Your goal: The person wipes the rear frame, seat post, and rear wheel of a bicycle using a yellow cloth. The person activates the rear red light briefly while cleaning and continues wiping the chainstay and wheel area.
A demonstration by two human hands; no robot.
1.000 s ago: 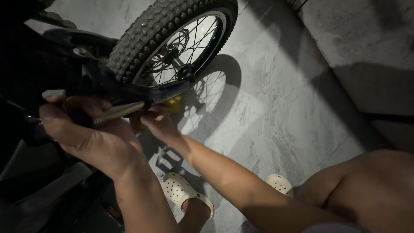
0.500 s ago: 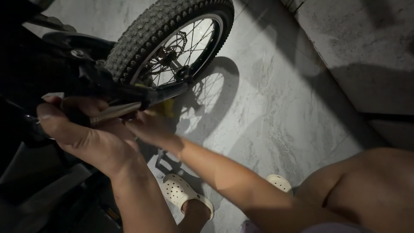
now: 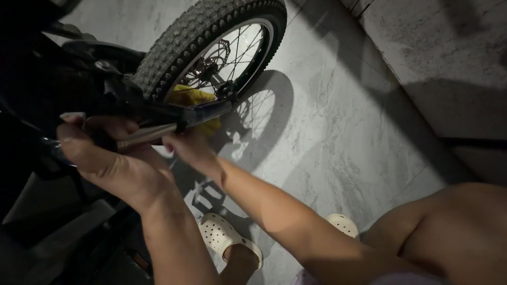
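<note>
A small black bicycle is lifted off a grey floor, its knobby-tyred wheel (image 3: 211, 37) at the top. My left hand (image 3: 108, 153) is wrapped around a dark frame tube with a silver bar (image 3: 145, 135) at the left. My right hand (image 3: 193, 148) reaches under the frame and presses a yellow cloth (image 3: 193, 97) against the frame beside the wheel's spokes. The fingers of the right hand are partly hidden behind the frame.
The floor is pale grey marbled tile (image 3: 338, 132) with the wheel's shadow on it. A step or wall edge (image 3: 449, 79) runs along the upper right. My feet in white perforated clogs (image 3: 224, 237) stand below. The left side is dark with bicycle parts.
The right hand with the yellow cloth has shifted slightly along the frame near the wheel. The left hand keeps its grip in the same place.
</note>
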